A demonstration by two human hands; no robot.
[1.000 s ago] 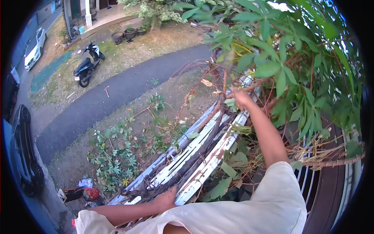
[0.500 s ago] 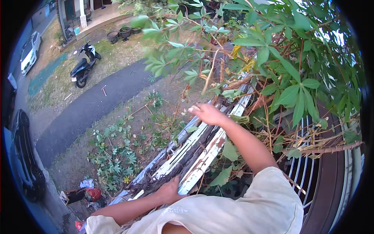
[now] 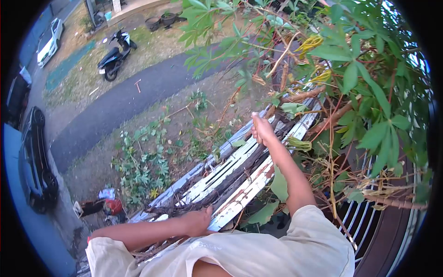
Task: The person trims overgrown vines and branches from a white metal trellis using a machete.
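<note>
My right hand [image 3: 263,130] is closed in a fist round what looks like a tan handle, above the white-painted slatted ledge [image 3: 240,194]. A faint grey smear rises above the fist; its shape is too blurred to make out. Along the ledge run thick dark vine stems [image 3: 233,179]. Low in the view, my left hand [image 3: 199,222] lies on the ledge and stems, thumb up, its fingers folded over the edge and partly hidden. Cut branches [image 3: 302,96] and a bundle of yellow-green stalks [image 3: 299,144] lie just beyond my right hand.
Large green leafy branches [image 3: 355,69] hang over the right side, near metal bars [image 3: 364,203]. Below lie cut greenery [image 3: 143,161], a paved path [image 3: 106,113], a motorbike [image 3: 115,54], a black car [image 3: 39,161] and a white car [image 3: 50,42].
My right hand has moved slightly right and turned upright into a fist. My left hand stays on the ledge. The whole view has shifted a little.
</note>
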